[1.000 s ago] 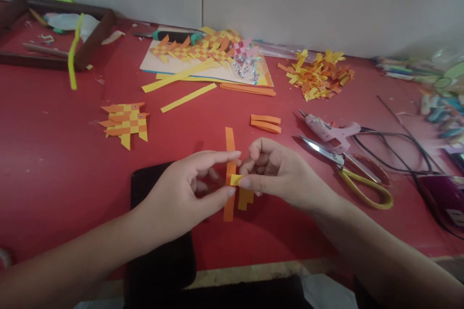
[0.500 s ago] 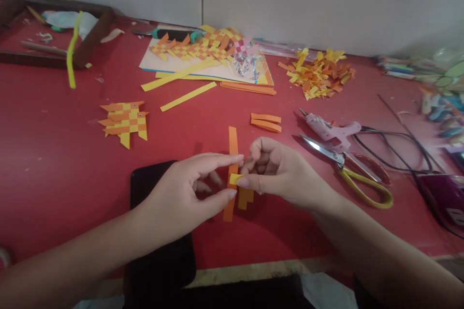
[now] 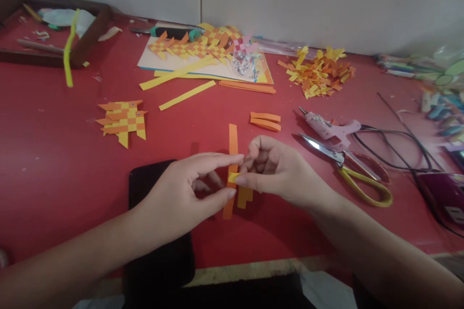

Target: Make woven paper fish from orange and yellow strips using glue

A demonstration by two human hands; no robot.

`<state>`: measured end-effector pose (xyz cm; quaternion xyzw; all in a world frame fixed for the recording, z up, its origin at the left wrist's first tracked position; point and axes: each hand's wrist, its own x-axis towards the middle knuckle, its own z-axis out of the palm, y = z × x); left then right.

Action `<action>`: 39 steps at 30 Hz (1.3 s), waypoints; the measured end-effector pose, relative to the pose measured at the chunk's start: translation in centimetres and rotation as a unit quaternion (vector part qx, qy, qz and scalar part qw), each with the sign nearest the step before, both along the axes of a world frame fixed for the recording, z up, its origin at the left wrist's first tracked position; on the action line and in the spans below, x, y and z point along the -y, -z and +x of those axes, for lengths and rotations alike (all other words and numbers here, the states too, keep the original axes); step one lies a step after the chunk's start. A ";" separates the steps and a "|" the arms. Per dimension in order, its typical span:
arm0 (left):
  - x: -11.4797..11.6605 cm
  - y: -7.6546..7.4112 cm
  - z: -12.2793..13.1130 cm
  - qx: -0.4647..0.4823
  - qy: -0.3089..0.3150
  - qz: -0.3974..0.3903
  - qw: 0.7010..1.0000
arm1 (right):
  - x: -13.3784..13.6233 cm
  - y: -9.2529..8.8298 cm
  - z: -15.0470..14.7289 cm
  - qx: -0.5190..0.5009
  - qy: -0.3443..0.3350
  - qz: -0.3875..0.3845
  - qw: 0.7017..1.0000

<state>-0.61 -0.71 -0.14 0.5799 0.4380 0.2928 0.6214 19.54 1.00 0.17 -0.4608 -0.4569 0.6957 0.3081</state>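
Near the middle of the front edge of the worktop (image 3: 217, 253), an orange strip (image 3: 233, 140) is standing upright with a yellow strip (image 3: 233, 177) lapping across it, apparently at an early stage. The right hand (image 3: 277, 166) is pinching the yellow strip; the left hand (image 3: 190, 181) is keeping thumb and forefinger apart at the orange strip, its hold being impossible to tell. Beyond, loose orange strips (image 3: 265, 117) are lying unwoven. Toward the left edge, woven paper fish (image 3: 123, 118) are lying apparently finished.

orange strip (image 3: 233, 142): long, straight, pointing away from me
yellow tab (image 3: 233, 177): crossing the orange, pinched in my right grip (image 3: 275, 169)
yellow paper (image 3: 244, 198): stepped lower edge, beside the orange
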 end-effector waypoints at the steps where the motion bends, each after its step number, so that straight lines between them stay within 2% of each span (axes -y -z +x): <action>1: 0.0 0.0 0.0 -0.001 0.001 0.001 1.000 | 0.0 0.0 -0.1 0.005 0.001 0.001 1.000; 11: 0.0 0.0 0.1 0.003 0.000 0.006 1.000 | 0.0 -0.2 -0.1 0.030 -0.001 0.013 0.999; 20: 0.2 0.4 0.0 0.000 -0.012 0.041 0.999 | 0.3 0.0 0.3 0.018 -0.032 0.050 0.998; 30: 0.2 0.2 0.0 0.014 -0.013 0.044 0.999 | 0.3 -0.2 0.0 0.040 -0.015 0.064 0.997; 39: 0.4 0.7 -0.1 0.011 -0.008 0.093 0.996 | 0.5 -0.2 -0.2 0.054 -0.001 0.060 0.997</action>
